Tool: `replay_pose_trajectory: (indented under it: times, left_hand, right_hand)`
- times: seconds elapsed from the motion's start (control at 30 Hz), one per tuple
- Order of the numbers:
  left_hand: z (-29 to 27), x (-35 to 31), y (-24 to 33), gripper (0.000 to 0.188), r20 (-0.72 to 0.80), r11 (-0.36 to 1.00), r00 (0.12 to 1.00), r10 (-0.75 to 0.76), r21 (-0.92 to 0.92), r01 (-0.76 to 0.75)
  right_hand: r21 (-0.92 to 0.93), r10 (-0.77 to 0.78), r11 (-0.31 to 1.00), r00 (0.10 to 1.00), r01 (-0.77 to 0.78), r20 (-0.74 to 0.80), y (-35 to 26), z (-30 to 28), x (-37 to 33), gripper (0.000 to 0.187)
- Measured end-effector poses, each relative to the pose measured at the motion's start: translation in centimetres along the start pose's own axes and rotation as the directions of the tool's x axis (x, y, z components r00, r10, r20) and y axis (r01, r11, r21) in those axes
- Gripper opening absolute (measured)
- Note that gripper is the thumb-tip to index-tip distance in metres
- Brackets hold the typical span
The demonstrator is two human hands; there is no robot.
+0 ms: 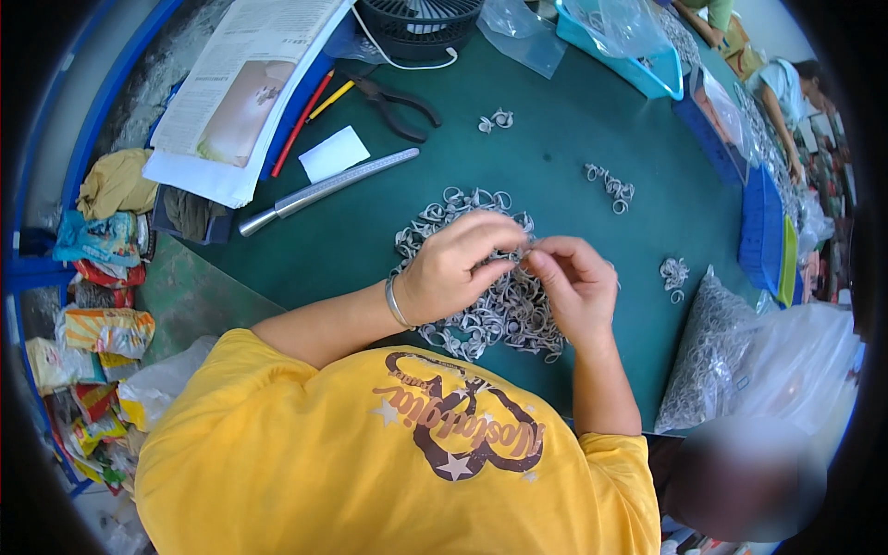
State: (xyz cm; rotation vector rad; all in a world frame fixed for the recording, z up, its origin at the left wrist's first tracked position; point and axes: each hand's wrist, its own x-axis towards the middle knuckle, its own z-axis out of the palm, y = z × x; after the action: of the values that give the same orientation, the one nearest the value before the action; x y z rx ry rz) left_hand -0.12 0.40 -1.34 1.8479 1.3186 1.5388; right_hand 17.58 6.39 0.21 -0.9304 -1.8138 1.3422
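Note:
Over a pile of grey metal rings [518, 314] on the green table, my two hands meet at the fingertips. My left hand [462, 264], with a silver bangle on its wrist, is closed in a pinch. Opposite it, my right hand [578, 287] pinches with thumb and forefinger. A small grey ring [525, 250] shows between the fingertips of both, mostly hidden by them. Small clusters of rings lie apart from the pile: one at the back [496, 121], one at the right [610, 188] and one farther right [674, 277].
At the back left lie a tapered metal ring mandrel [333, 190], white paper [334, 154], two pencils [303, 125], dark-handled pliers [398, 100] and printed sheets [245, 83]. A black fan [421, 23] and turquoise basket [620, 51] stand behind. A ring-filled bag [708, 347] sits right; other people work beyond.

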Motion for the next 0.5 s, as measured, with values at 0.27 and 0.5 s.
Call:
replay_pose_trajectory:
  times: [0.27,0.5]
  left_hand:
    - [-0.3,-0.4,-1.3,0.025,-0.107,0.997,0.993,-0.039,0.059,0.046]
    - [-1.0,-0.5,-2.2,0.019,-0.069,0.967,0.993,-0.095,0.231,0.108]
  right_hand:
    - [-0.328,-0.034,0.945,0.996,0.005,-0.082,3.4,-0.4,12.0,0.018]
    - [-0.487,0.035,0.873,0.999,-0.022,0.017,5.5,1.0,16.0,0.022]
